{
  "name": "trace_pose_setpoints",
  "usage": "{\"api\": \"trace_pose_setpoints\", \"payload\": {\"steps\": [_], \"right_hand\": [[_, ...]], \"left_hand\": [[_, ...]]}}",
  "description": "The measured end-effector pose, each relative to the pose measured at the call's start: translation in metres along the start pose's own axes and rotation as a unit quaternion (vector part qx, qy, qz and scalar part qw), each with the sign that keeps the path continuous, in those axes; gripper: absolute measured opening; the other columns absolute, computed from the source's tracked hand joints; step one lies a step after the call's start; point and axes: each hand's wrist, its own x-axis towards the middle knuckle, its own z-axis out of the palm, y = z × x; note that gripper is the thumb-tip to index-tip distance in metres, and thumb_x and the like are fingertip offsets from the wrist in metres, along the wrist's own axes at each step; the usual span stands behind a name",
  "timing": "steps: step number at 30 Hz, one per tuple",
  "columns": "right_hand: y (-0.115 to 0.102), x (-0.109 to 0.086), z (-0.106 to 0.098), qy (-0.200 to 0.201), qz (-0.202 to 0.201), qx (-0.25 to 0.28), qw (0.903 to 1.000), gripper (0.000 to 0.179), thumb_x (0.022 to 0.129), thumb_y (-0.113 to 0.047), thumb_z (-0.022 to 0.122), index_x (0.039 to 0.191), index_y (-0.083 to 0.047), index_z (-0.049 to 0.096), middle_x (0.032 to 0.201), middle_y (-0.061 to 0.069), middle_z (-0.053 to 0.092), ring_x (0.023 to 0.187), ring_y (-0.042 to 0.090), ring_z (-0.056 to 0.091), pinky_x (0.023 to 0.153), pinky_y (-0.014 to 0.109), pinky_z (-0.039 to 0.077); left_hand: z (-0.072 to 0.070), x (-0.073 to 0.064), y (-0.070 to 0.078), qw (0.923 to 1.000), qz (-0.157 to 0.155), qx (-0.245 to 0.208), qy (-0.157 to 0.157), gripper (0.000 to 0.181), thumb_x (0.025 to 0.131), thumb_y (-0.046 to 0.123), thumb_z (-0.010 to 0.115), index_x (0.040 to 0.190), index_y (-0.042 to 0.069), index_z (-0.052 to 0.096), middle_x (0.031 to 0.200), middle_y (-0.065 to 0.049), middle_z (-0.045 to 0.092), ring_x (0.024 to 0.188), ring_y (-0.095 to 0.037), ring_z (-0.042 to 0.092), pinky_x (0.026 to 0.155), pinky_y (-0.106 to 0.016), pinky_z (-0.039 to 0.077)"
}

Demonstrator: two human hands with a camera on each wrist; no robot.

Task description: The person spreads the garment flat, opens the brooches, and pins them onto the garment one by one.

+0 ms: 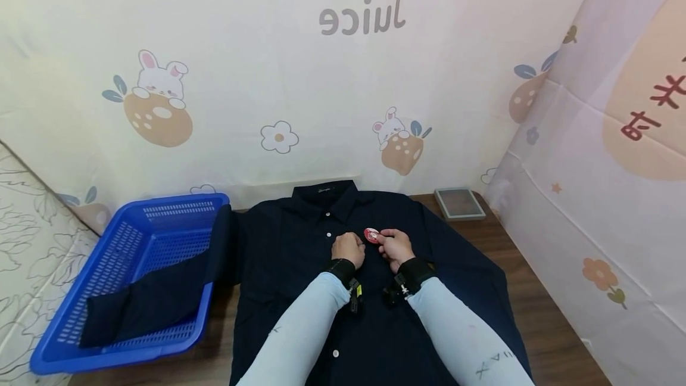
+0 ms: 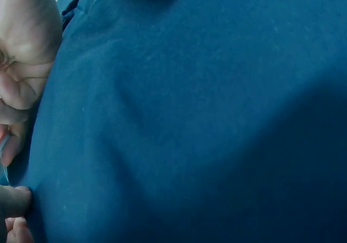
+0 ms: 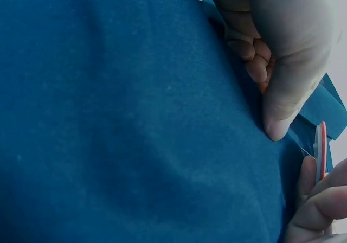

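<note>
A dark navy button-up shirt (image 1: 300, 267) lies spread out with its collar at the far side. My right hand (image 1: 395, 248) pinches a round red-and-white pin badge (image 1: 371, 235) over the chest, right of the button placket. Seen edge-on in the right wrist view, the badge (image 3: 321, 148) has its thin pin pointing toward the cloth. Beside it, my left hand (image 1: 348, 249) grips the shirt's chest fabric, its thumb (image 3: 279, 126) at a raised fold close to the pin. In the left wrist view, the right hand (image 2: 27, 53) has curled fingers, and the left fingertips (image 2: 15, 201) show below.
A blue plastic basket (image 1: 125, 219) stands at the left, with one shirt sleeve (image 1: 150, 305) draped into it. A small grey-framed tray (image 1: 460, 204) sits at the back right of the wooden table (image 1: 541, 314). Printed curtains (image 1: 278, 76) rise behind and at the right.
</note>
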Motion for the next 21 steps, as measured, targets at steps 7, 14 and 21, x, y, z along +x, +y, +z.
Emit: {"api": "trace_pose_setpoints", "payload": {"steps": [7,14,21], "right_hand": [[0.001,-0.001,0.001,0.0,-0.008,-0.001,1.0,0.029,0.095,-0.008,0.058,0.121,0.003,0.051,0.086,0.008,0.053,0.055,0.008,0.049,0.048,0.02,0.039],[0.003,0.001,0.008,0.003,-0.006,0.011,0.9999,0.022,0.094,-0.005,0.059,0.115,0.0,0.053,0.08,0.005,0.052,0.054,0.008,0.049,0.049,0.021,0.039],[0.004,0.006,0.014,0.002,0.002,0.019,0.9998,0.019,0.095,-0.005,0.058,0.113,-0.002,0.053,0.081,0.004,0.052,0.054,0.008,0.048,0.049,0.021,0.038]], "left_hand": [[0.001,0.001,-0.004,0.9995,-0.003,-0.029,0.011,0.019,0.083,0.014,0.071,0.067,0.017,0.062,0.066,0.006,0.058,0.065,-0.016,0.058,0.062,-0.035,0.047],[-0.001,0.001,-0.008,0.9991,0.014,-0.04,0.002,0.016,0.083,0.012,0.071,0.07,0.018,0.064,0.068,0.006,0.06,0.065,-0.013,0.056,0.061,-0.031,0.045],[-0.003,0.001,-0.012,0.9979,0.041,-0.05,0.002,0.015,0.083,0.013,0.071,0.07,0.018,0.065,0.067,0.008,0.058,0.062,-0.012,0.053,0.057,-0.028,0.041]]}}
